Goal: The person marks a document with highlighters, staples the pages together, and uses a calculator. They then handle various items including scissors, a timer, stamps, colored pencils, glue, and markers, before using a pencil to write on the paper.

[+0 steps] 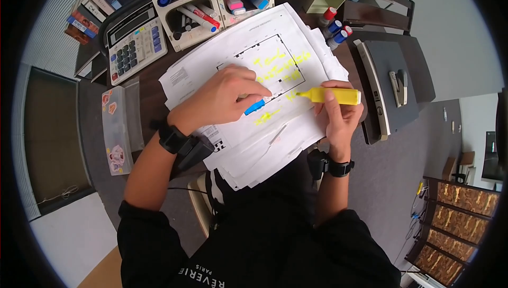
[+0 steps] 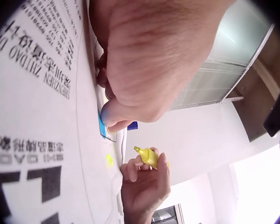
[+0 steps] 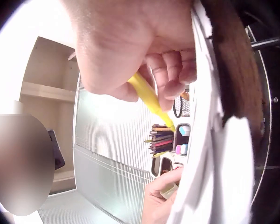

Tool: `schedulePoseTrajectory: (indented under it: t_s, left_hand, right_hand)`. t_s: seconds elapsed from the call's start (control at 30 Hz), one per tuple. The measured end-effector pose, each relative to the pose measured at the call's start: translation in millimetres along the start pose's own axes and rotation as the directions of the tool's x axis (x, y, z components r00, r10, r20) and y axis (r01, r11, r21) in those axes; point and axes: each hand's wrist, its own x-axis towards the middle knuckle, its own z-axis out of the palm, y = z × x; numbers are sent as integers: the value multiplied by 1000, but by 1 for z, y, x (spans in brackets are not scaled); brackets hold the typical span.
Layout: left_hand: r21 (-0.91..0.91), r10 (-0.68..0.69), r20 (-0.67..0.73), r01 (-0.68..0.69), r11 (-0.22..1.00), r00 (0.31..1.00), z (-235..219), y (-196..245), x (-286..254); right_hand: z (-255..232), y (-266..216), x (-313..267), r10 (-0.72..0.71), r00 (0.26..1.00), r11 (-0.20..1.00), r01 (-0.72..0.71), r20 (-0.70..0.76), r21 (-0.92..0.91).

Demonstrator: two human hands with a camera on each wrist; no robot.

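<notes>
- The dark bench carries everything near the two hands.
- A stack of papers spreads over the bench in front of the person, its edges uneven. The top sheet shows a printed outline with yellow handwritten marks inside it and just below it.
- A dark flat slab lies right of the papers, with a stapler on top.
- A pale organizer stands beyond the papers; pens, markers, and pink and blue pieces fill its compartments.
- A calculator sits left of the organizer.
- A translucent case with stickers lies nearer the person, left of the papers.
- The left hand is over the top sheet, fingers bent, pinching a small blue piece low against the paper.
- The right hand is beside it at the papers' right side, thumb and fingers closed around a yellow highlighter.
- The stapler rests near the middle of the slab.
- The yellow highlighter is uncapped, its tip toward the left hand; the left wrist view shows that tip raised off the paper.
- Small bottles with red and blue caps stand at the papers' far right corner.
- The blue piece is partly hidden by the left hand, just beside the yellow marks; its kind cannot be told.
</notes>
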Motion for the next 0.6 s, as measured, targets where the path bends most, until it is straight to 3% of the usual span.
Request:
schedulePoseTrajectory:
  t_s: [0.03, 0.17, 0.3, 0.43, 0.6]
  left_hand:
    - [-5, -12, 7, 12, 1000, 1000, 1, -1, 0]
    - [-28, 4, -8, -4, 1000, 1000, 1, -1, 1]
    - [-20, 8, -13, -8, 1000, 1000, 1, -1, 1]
    - [-21, 4, -16, -5, 1000, 1000, 2, -2, 0]
    - [-11, 4, -15, -4, 1000, 1000, 1, 0, 1]
  right_hand:
    - [-1, 1, 3, 19, 998, 997, -14, -66, 78]
    - [6, -2, 3, -6, 987, 999, 1, -159, -32]
    - [6, -4, 0, 64, 994, 987, -75, -84, -139]
    - [8, -5, 0, -10, 1000, 976, 5, -19, -219]
    - [10, -8, 1, 20, 1000, 943, -14, 16, -332]
